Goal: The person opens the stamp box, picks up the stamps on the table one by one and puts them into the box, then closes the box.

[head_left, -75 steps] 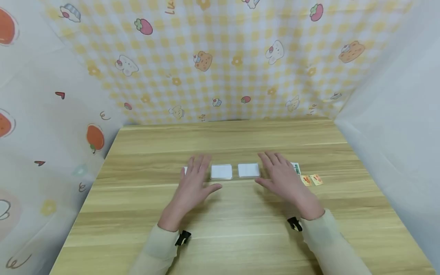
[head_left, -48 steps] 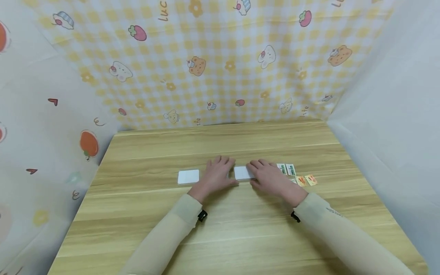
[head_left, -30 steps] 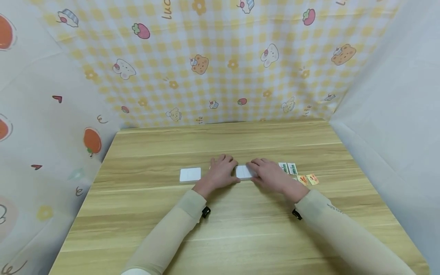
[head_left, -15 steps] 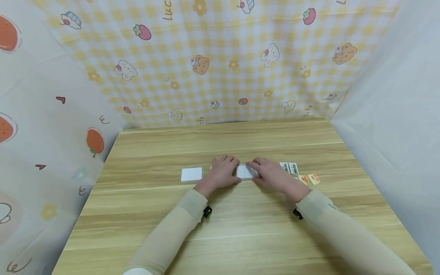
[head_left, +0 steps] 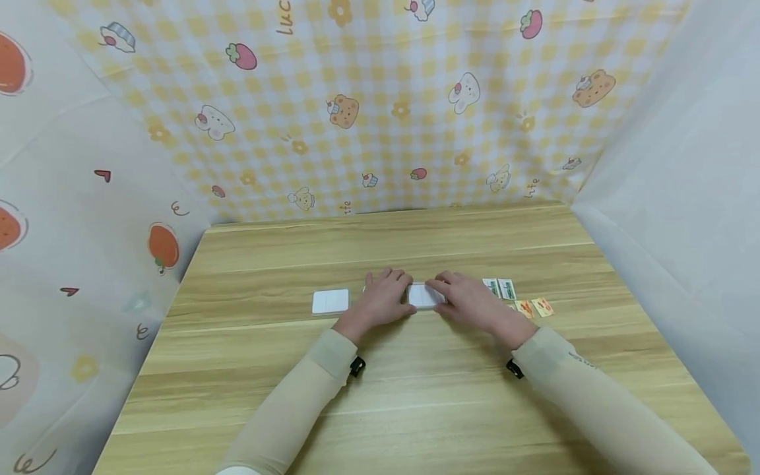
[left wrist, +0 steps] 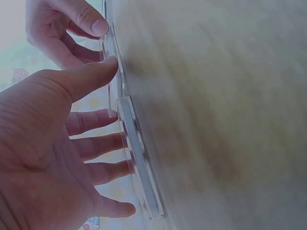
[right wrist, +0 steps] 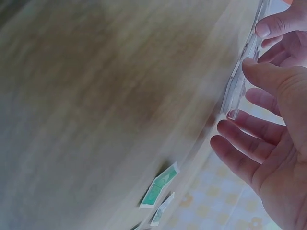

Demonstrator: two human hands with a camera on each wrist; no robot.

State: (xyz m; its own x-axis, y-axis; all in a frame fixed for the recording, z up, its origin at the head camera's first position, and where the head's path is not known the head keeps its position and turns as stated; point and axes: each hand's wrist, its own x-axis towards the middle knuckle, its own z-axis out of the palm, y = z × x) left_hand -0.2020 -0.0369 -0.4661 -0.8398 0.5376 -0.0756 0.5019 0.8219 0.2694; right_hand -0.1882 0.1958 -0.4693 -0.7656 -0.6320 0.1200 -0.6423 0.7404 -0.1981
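Observation:
Between both hands lies a flat clear case with a white insert (head_left: pixel 423 297), at the right end of a row of three. My left hand (head_left: pixel 382 298) pinches its left end, thumb at the near edge and fingers at the far edge. At its right end my right hand (head_left: pixel 469 302) grips the case likewise. In the left wrist view, the case's clear upper plate (left wrist: pixel 113 108) juts out beside the middle case (left wrist: pixel 139 160), which my left hand mostly covers from above. The left case (head_left: pixel 330 301) lies untouched. In the right wrist view, the clear edge (right wrist: pixel 233 108) sits between thumb and fingers.
Right of my right hand lie several small stamp-like papers: green-and-white ones (head_left: pixel 506 289) behind, orange ones (head_left: pixel 543 307) in front. The wooden table (head_left: pixel 415 409) meets a yellow checked cloth (head_left: pixel 410 145) at the back and pale cloth at both sides.
Both hands, spread with straight fingers at first, have moved inward and taken hold of the right-hand case. Over the last second they have stayed nearly still there.

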